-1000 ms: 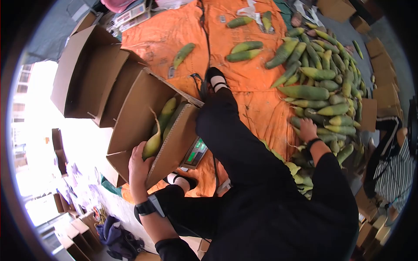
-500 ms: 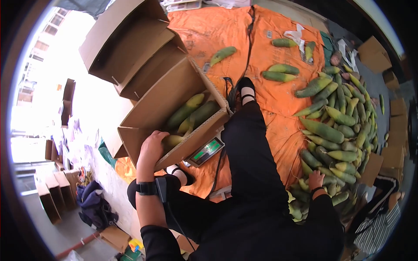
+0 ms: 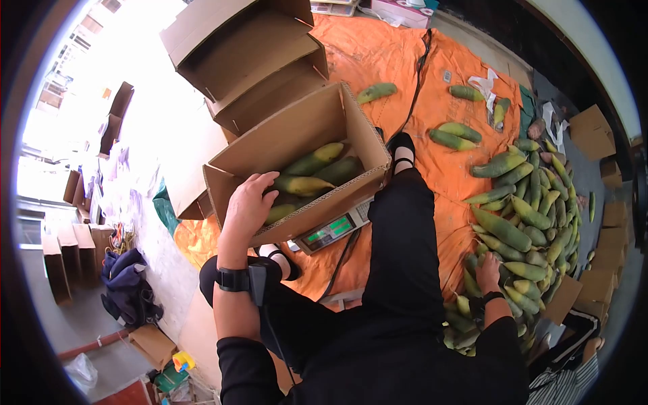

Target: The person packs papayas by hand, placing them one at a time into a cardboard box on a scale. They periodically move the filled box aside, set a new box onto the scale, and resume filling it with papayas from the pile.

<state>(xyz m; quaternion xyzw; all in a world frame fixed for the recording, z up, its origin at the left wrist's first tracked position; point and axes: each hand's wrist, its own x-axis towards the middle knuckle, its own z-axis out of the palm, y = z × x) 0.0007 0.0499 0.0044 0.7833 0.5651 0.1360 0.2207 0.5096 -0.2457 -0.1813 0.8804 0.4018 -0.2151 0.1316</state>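
Note:
A cardboard box holds several green radishes and rests on a scale with a lit green display. My left hand reaches over the box's near left end, fingers stretched out, fingertips at the end of a yellow-green radish. To the right, my right hand lies low over a large pile of green radishes, fingers extended among them. The radishes right under its palm are hidden.
Nested cardboard boxes stand behind the filled one. Several loose radishes lie on the orange tarp. A black cable crosses the tarp. Flattened cardboard and a person in striped clothing are at the lower right.
My left hand has lifted slightly from the box's near corner, and a radish beside it now shows. My right hand has moved a little farther into the pile. The view has shifted.

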